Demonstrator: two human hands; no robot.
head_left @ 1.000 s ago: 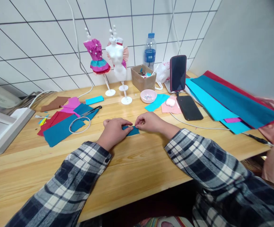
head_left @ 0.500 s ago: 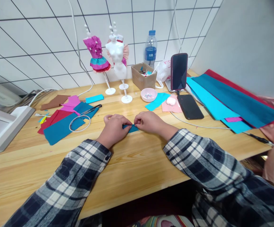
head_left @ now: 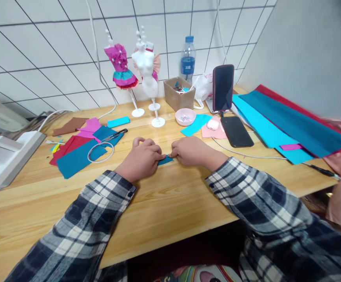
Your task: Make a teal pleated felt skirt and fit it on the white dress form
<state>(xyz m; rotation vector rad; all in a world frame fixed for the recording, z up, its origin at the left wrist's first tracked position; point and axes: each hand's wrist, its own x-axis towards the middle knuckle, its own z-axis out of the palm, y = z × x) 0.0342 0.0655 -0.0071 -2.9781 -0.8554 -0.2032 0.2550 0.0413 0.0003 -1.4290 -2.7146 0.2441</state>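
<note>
A small piece of dark teal crepe paper (head_left: 165, 160) lies on the wooden table between my two hands, partly covered by my fingers. My left hand (head_left: 142, 159) is closed, its fingertips pressing the paper's left end. At the opposite end, my right hand (head_left: 190, 152) is also closed, with thumb and fingertips pinching the paper. Beyond them stand a bare white mannequin (head_left: 147, 66) and another mannequin in a magenta and turquoise dress (head_left: 120, 64). To the left are scissors (head_left: 116, 135) on teal paper and a white ring (head_left: 100, 152).
Behind my hands sit a pink bowl of beads (head_left: 185, 117), a cardboard box (head_left: 179, 96) and a water bottle (head_left: 187, 62). A phone (head_left: 223, 88) stands upright near a dark flat device (head_left: 236, 131). Long coloured paper sheets (head_left: 291, 121) cover the right side; a white power strip (head_left: 14, 160) is left.
My fingers have shifted on the teal paper and now press down on it closer to the table. My right wrist has moved slightly right.
</note>
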